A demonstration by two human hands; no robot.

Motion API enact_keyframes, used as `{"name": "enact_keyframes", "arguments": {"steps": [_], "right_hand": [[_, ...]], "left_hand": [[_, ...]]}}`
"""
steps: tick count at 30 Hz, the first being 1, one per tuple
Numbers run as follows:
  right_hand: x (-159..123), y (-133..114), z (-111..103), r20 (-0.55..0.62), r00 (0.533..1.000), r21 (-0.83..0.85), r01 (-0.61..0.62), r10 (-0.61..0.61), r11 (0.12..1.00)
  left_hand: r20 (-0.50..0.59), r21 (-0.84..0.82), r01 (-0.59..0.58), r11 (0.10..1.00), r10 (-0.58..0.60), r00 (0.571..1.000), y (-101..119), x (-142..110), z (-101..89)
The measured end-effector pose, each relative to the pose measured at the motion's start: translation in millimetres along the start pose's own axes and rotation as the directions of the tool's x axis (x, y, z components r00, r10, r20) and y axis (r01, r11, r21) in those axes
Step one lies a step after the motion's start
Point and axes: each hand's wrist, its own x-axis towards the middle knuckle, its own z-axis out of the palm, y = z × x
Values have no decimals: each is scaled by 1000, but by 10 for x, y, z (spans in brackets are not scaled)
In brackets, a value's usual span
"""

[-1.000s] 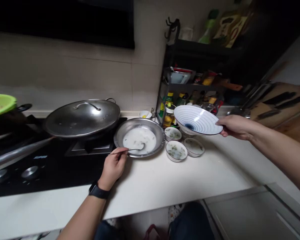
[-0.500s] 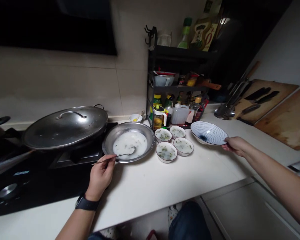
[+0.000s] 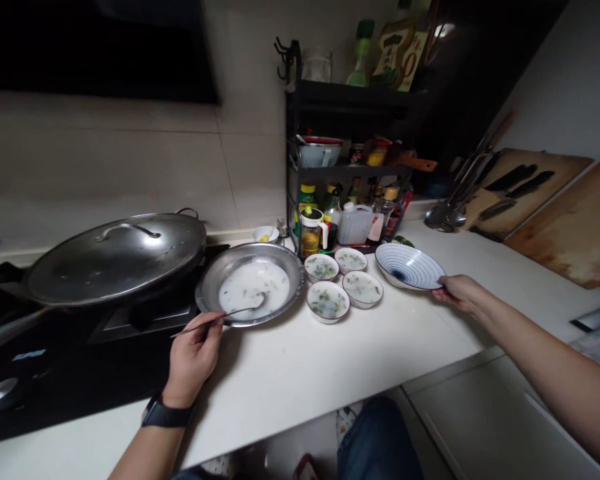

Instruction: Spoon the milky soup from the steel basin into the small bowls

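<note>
Four liquid-filled bowls (image 3: 327,320) — plus one metal basin (image 3: 210,283), one patterned bowl (image 3: 416,265).

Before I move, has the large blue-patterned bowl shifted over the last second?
Yes. Judged against the front small bowl, the large blue-patterned bowl has shifted rightward and lower in view; earlier it partly hid the rear small bowl, now it doesn't.

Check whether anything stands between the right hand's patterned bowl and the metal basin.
Yes: four small filled bowls stand clustered on the counter between the patterned bowl, held at its rim by the right hand, and the metal basin.
</note>
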Motion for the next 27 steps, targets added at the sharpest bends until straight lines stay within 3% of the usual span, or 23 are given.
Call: {"name": "enact_keyframes", "arguments": {"steps": [8,11,13,14,16,17,18,20,22,27], "right_hand": [[-40,-35,-82,20,997,-213,79,-76,974],[-175,-28,-62,-106,985,-346,91,-135,934],[-305,0,116,-202,943,-451,151,-266,880],[-370,19,257,-156,900,-557,261,-407,789],[-477,57,596,112,814,-613,508,-570,605],[-509,71,767,217,763,-614,591,-608,523],[-524,80,922,264,741,-624,619,-617,477],[-499,80,1155,290,743,-628,623,-603,466],[-418,62,1278,301,766,-603,615,-568,508],[-201,23,1339,359,770,-560,630,-528,538]], "left_hand": [[9,-32,-22,999,22,1000,-22,-21,2],[17,-47,-31,998,31,999,-13,-18,1],[23,-48,-34,998,35,999,-9,-15,2],[25,-46,-34,998,35,999,-8,-14,2],[26,-36,-31,999,32,999,-8,-17,2],[26,-31,-24,999,25,999,-10,-20,2],[25,-26,-16,1000,17,1000,-13,-24,0],[20,-20,0,1000,1,1000,-19,-32,-2],[16,-20,11,1000,-11,1000,-24,-36,-2],[26,-31,18,999,-17,1000,-18,-31,2]]}}
